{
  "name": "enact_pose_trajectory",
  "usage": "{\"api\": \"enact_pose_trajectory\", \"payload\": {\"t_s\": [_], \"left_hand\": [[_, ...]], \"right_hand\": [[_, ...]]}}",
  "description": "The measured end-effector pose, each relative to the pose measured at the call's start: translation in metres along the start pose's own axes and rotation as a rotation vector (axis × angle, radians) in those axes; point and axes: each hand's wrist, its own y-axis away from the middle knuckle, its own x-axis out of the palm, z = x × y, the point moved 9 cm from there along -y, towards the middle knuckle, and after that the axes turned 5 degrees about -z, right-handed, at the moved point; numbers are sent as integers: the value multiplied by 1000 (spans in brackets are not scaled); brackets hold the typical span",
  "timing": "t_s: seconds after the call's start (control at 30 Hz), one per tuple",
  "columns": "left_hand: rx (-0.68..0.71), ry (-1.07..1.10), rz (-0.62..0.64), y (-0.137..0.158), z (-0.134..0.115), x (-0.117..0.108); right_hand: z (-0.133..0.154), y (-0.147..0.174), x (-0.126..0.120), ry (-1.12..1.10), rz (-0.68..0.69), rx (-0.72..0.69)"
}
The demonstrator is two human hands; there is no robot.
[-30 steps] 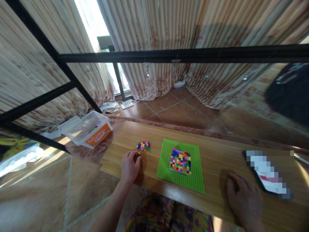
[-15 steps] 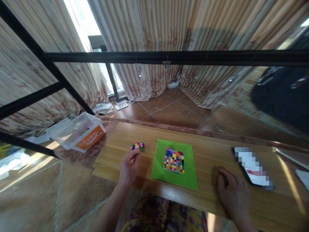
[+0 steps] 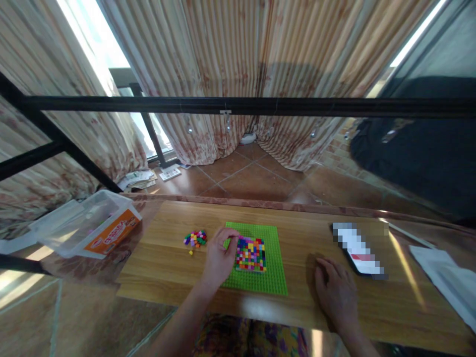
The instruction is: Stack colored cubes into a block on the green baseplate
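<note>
1. Left-hand grip (image 3: 220, 255): thumb and forefinger nearly meeting, shifted from brick pile (image 3: 196, 239) to mosaic block's (image 3: 251, 255) far left corner; contents indiscernible.
2. Worktop (image 3: 163, 267), wooden; right-hand grip (image 3: 336, 290) resting there, slackly curled, as before.
3. Baseplate (image 3: 256, 282), green, beneath block.
4. Brick (image 3: 191, 253), yellow, beside pile, now uncovered.

Premises: home, apparently living area. Evidence: full-length, striped and floral-marked curtains (image 3: 208, 59) hang beside bright window (image 3: 107, 32); reddish-brown tiles (image 3: 243, 173) cover floor; loose papers (image 3: 139, 179) lie near window foot. Wooden tabletop (image 3: 301, 238) bears colourful toy bricks (image 3: 195, 238), green baseplate (image 3: 275, 277), phone (image 3: 357, 253). Clear plastic tub (image 3: 113, 233) with orange label sits left of tabletop.
</note>
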Motion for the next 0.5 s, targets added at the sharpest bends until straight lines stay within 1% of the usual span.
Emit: {"api": "enact_pose_trajectory", "payload": {"t_s": [0.1, 0.2, 0.33, 0.5], "left_hand": [[50, -26, 27, -6, -4, 17], [57, -22, 35, -5, 2, 28], [28, -6, 41, -3, 13, 31], [11, 26, 78, -3, 13, 33]], "right_hand": [[0, 1, 1, -4, 5, -3], [-2, 2, 2, -8, 6, 2], [-3, 2, 3, -16, 4, 4], [-3, 2, 3, -25, 2, 7]]}}
